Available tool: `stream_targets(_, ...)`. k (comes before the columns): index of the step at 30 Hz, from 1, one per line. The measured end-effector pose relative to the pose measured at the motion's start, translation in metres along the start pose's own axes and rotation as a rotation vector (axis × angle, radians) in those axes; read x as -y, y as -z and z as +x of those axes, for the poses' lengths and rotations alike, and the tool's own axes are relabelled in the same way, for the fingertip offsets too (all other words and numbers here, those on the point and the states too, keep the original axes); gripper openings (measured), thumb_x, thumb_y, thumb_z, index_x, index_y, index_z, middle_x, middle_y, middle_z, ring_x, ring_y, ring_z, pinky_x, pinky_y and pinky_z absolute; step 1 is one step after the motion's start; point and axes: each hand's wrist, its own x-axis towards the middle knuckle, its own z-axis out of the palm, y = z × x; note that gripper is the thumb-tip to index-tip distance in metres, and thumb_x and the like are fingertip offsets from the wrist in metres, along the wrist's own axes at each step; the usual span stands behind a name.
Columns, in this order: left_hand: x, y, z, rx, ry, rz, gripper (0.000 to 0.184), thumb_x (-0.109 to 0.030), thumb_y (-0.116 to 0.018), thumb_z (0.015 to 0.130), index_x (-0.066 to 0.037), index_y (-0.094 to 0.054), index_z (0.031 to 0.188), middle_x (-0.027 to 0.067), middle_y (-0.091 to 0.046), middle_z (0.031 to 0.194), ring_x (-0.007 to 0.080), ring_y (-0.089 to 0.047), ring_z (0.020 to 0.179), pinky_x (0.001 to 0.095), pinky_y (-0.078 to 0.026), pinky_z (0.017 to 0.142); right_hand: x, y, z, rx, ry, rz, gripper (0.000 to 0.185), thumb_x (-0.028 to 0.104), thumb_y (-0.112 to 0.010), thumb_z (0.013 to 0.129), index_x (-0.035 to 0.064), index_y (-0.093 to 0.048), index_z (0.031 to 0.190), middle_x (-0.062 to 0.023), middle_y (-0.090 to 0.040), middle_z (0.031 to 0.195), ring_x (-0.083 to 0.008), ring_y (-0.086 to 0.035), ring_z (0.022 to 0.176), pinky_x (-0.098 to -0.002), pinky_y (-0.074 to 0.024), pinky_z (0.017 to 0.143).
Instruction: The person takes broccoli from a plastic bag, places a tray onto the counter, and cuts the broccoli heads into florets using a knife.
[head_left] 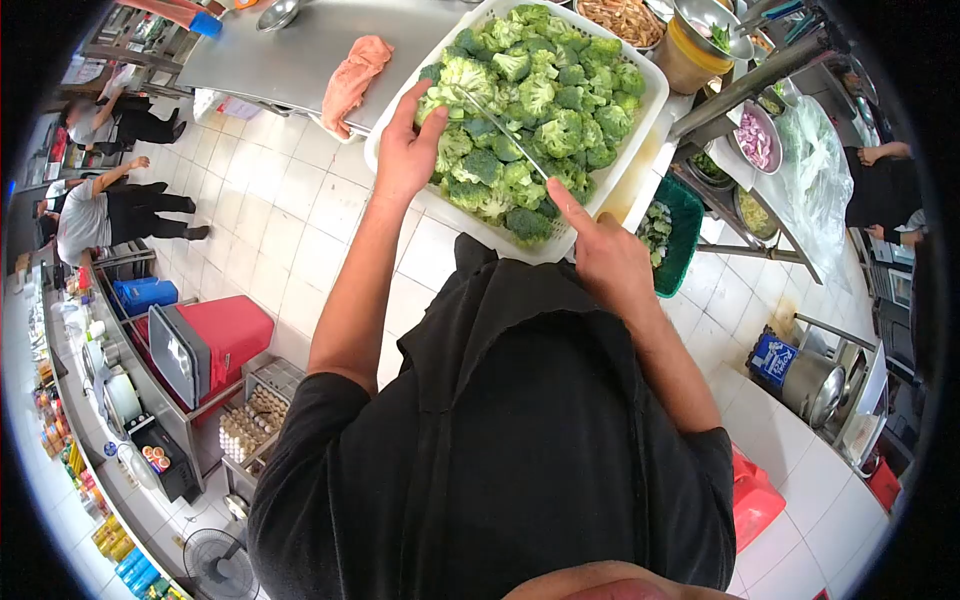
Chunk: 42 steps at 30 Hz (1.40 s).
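A white plastic tray (378,140) heaped with cut broccoli (540,95) is right in front of me. At its left rim my left hand (410,150) is closed, thumb and fingers around a broccoli floret (432,102). The knife (505,132) is in my right hand (612,258), its blade slanting up and left over the broccoli. My index finger stretches along the back of the knife, and its tip lies close to the floret in my left hand. My right palm hides the handle.
Left of the tray, a pink cloth (357,82) hangs over the edge of the steel table (270,65). A green basket (682,235) with scraps stands low on the right, below a bowl of chopped purple onion (757,138). Two people (95,215) stand at the far left, and another person is at the right edge.
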Motion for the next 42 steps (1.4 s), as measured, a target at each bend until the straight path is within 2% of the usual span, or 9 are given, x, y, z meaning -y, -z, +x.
stream_targets(7,0.009,0.003,0.004,-0.002,0.049,0.068,0.050,-0.027,-0.068,0.101,-0.008,-0.057,0.146,0.0021,-0.060,0.078,0.0106,-0.051,0.069,0.0283,-0.046,0.065,0.002,-0.010,0.021,0.001,0.031,0.090,0.081,0.002,-0.051,0.092,0.0423,-0.036,0.161,-0.0249,-0.068,0.095,-0.0426,-0.068,0.073,-0.0506,-0.0567,0.069)
stream_targets(12,0.003,0.002,-0.001,-0.002,-0.010,0.169,0.049,-0.028,-0.066,0.103,-0.007,-0.056,0.146,0.0039,-0.063,0.084,0.0120,-0.054,0.070,0.0279,-0.048,0.067,-0.015,0.008,0.013,0.119,-0.104,0.785,0.071,0.006,-0.052,0.099,0.0332,-0.036,0.163,-0.0134,-0.076,0.107,-0.0244,-0.064,0.066,-0.0361,-0.0553,0.070)
stream_targets(15,-0.004,0.005,-0.004,-0.001,0.177,-0.056,0.049,-0.026,-0.063,0.105,-0.008,-0.053,0.149,0.0050,-0.062,0.088,0.0122,-0.057,0.071,0.0289,-0.048,0.065,-0.018,0.035,-0.001,0.173,-0.260,0.896,0.070,0.007,-0.053,0.100,0.0289,-0.035,0.164,-0.0063,-0.076,0.100,-0.0118,-0.059,0.069,-0.0319,-0.0532,0.071)
stream_targets(17,-0.018,0.010,-0.002,-0.014,0.360,-0.255,0.048,-0.028,-0.058,0.107,-0.010,-0.050,0.150,0.0060,-0.061,0.087,0.0120,-0.055,0.067,0.0292,-0.046,0.060,-0.024,0.043,-0.011,0.210,-0.303,0.895,0.071,0.007,-0.053,0.100,0.0288,-0.035,0.164,-0.0061,-0.075,0.100,-0.0115,-0.058,0.070,-0.0312,-0.0527,0.073)
stream_targets(21,-0.030,0.026,0.000,0.015,0.586,-0.745,0.041,-0.034,-0.048,0.110,-0.011,-0.050,0.144,0.0076,-0.060,0.084,0.0121,-0.046,0.058,0.0287,-0.038,0.051,-0.030,0.030,-0.028,0.150,-0.178,0.776,0.070,0.007,-0.055,0.098,0.0274,-0.037,0.163,-0.0152,-0.073,0.097,-0.0214,-0.064,0.075,-0.0333,-0.0538,0.080)
stream_targets(27,0.001,0.022,-0.003,0.097,0.710,-0.850,0.035,-0.038,-0.042,0.111,-0.009,-0.053,0.127,0.0119,-0.065,0.088,0.0146,-0.046,0.054,0.0291,-0.040,0.050,-0.023,0.029,-0.027,0.102,-0.028,0.633,0.069,0.008,-0.057,0.098,0.0307,-0.039,0.161,-0.0249,-0.071,0.120,-0.0479,-0.068,0.101,-0.0456,-0.0549,0.092)
stream_targets(30,0.000,0.017,-0.006,0.052,0.684,-0.646,0.039,-0.040,-0.045,0.110,-0.008,-0.053,0.130,0.0116,-0.066,0.092,0.0148,-0.051,0.056,0.0279,-0.046,0.050,-0.027,0.021,-0.024,0.066,-0.020,0.596,0.071,0.005,-0.056,0.096,0.0277,-0.039,0.161,-0.0225,-0.069,0.128,-0.0376,-0.070,0.083,-0.0375,-0.0542,0.082)
stream_targets(38,-0.012,0.002,-0.024,-0.059,0.451,-0.412,0.059,-0.018,-0.068,0.100,-0.005,-0.043,0.152,0.0092,-0.063,0.110,0.0141,-0.061,0.081,0.0274,-0.056,0.056,-0.036,0.013,-0.029,0.078,-0.030,0.588,0.070,0.005,-0.055,0.095,0.0256,-0.040,0.161,-0.0202,-0.061,0.141,-0.0434,-0.071,0.097,-0.0393,-0.0547,0.088)
stream_targets(42,-0.003,0.004,-0.028,-0.015,0.355,-0.349,0.059,-0.016,-0.068,0.101,-0.005,-0.042,0.152,0.0091,-0.064,0.103,0.0125,-0.061,0.072,0.0269,-0.055,0.054,-0.036,0.017,-0.029,0.134,-0.060,0.620,0.071,0.004,-0.055,0.095,0.0245,-0.040,0.161,-0.0196,-0.061,0.142,-0.0441,-0.069,0.105,-0.0393,-0.0539,0.092)
